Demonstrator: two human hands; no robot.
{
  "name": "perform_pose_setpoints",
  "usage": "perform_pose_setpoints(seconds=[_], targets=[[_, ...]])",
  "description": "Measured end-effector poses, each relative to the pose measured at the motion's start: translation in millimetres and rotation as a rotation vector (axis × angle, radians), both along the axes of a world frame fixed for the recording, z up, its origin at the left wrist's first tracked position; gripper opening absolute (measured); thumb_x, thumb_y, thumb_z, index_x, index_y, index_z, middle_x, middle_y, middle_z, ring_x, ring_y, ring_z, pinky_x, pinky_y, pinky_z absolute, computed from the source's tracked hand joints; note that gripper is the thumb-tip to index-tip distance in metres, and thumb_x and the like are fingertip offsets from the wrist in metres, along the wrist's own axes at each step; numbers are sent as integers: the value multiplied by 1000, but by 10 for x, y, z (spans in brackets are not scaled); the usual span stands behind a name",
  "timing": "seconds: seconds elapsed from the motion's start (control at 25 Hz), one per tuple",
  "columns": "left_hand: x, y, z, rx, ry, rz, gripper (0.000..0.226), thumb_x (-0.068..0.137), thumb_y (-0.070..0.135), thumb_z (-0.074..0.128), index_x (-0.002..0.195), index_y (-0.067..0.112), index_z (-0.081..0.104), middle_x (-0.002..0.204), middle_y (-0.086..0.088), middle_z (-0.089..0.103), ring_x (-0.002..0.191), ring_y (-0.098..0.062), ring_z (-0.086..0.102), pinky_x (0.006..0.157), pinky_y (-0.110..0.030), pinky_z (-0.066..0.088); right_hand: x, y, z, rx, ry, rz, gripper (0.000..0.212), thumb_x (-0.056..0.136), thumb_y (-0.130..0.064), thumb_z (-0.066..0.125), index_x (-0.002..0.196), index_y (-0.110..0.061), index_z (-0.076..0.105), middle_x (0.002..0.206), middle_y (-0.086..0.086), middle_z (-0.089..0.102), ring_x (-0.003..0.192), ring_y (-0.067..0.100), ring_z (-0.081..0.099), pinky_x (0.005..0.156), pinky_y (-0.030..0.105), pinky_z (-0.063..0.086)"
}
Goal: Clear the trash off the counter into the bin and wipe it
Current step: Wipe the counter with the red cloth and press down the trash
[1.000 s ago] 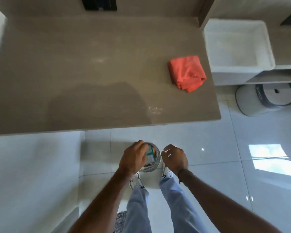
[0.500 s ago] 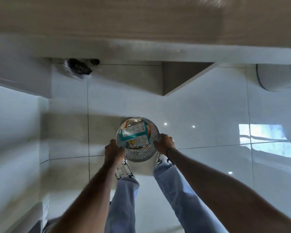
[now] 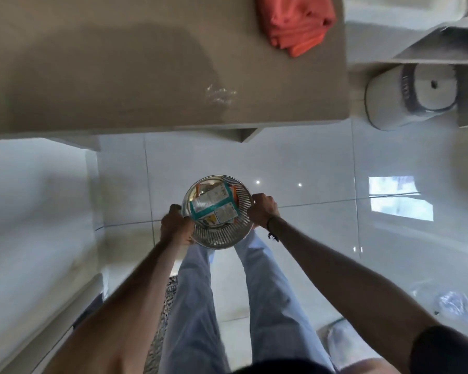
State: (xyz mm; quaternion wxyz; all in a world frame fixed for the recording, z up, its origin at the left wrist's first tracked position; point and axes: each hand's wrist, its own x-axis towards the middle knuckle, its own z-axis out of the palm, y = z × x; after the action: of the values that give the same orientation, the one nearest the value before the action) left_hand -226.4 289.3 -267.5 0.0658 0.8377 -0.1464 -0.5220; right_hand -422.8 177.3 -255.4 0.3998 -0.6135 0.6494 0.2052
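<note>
Glossy white floor tiles spread below the bench, where an orange cloth waits at its far right corner. Nearer than the bench, the mesh bin holds the carton trash. Left hand and right hand clasp its rim, fingers curled tight. Best to set it down level, then fetch the cloth.

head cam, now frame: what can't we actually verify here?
- Bin bottom, head view: the carton on top hides anything beneath.
- Carton print: too small and blurred to read.
- Orange cloth: top cut off by the frame edge.
- Counter far side: out of frame, so leftover trash unknown.
- Left hand and right hand: fingertips hidden by the bin rim.
</note>
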Motion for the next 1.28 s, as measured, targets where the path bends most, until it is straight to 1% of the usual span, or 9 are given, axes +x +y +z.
perform_pose_setpoints(seconds=[0.16, 0.24, 0.44, 0.56, 0.72, 0.84, 0.92, 1.08, 1.28], targets=[[31, -43, 850, -36, 136, -30, 37, 95, 26, 63, 130, 14, 57, 125, -19, 71, 101, -41, 76, 82, -54, 66, -88, -53, 978, -52, -70, -81, 33, 83, -30, 56, 109, -22, 74, 97, 11, 78, 95, 34, 73, 86, 42, 60], [63, -88, 1117, -43, 168, 26, 31, 97, 29, 64, 122, 11, 59, 122, -23, 73, 93, -42, 79, 78, -55, 66, -37, -168, 1331, -242, -97, -39, 33, 84, -34, 59, 113, -27, 73, 97, 0, 80, 96, 25, 74, 84, 35, 60], [142, -244, 1459, -26, 139, 125, 30, 101, 14, 57, 128, 1, 52, 131, -31, 60, 94, -50, 76, 69, -57, 66, 278, -654, 2059, -878, -385, 142, 15, 83, -29, 63, 92, -25, 73, 78, -8, 73, 66, 13, 67, 57, 30, 57], [225, -264, 1460, -18, 100, 87, 33, 101, 14, 57, 132, 3, 50, 130, -30, 61, 92, -49, 77, 66, -55, 66, 427, -1259, 2310, -1135, -503, 163, 32, 81, -29, 64, 108, -13, 70, 94, 3, 71, 85, 24, 67, 67, 36, 56], [310, -232, 1369, -30, 43, 68, 37, 102, 23, 56, 135, 5, 50, 128, -27, 65, 88, -45, 79, 68, -53, 67, 722, -2189, 2351, -862, -189, 327, 90, 80, -52, 57, 154, -11, 29, 155, 11, 41, 141, 32, 41, 113, 47, 39], [362, -209, 1297, -19, 3, 50, 36, 101, 27, 58, 133, 8, 54, 126, -25, 68, 93, -41, 79, 72, -50, 68, 921, -2588, 2103, -719, 4, 565, 97, 79, -63, 54, 158, -23, 13, 164, 8, 22, 152, 34, 21, 121, 54, 23], [444, -196, 1286, -16, 1, 61, 35, 101, 26, 60, 131, 9, 55, 127, -23, 68, 96, -39, 78, 74, -50, 68, 983, -2695, 1925, -672, 4, 577, 89, 82, -59, 55, 157, -30, 17, 165, 6, 18, 153, 35, 14, 122, 55, 18], [606, -173, 1323, -6, 31, 175, 32, 98, 25, 66, 123, 10, 55, 121, -22, 69, 78, -35, 81, 57, -47, 67, 908, -2661, 1841, -707, -216, 442, 72, 84, -28, 62, 152, -20, 38, 159, 7, 35, 151, 34, 23, 121, 55, 21], [735, -183, 1387, -47, 105, 230, 29, 96, 25, 68, 119, 10, 59, 108, -20, 75, 69, -27, 82, 56, -43, 68, 1119, -1901, 1964, -646, -329, 530, 47, 78, -7, 54, 120, -19, 70, 136, 0, 60, 139, 23, 45, 117, 35, 28]])
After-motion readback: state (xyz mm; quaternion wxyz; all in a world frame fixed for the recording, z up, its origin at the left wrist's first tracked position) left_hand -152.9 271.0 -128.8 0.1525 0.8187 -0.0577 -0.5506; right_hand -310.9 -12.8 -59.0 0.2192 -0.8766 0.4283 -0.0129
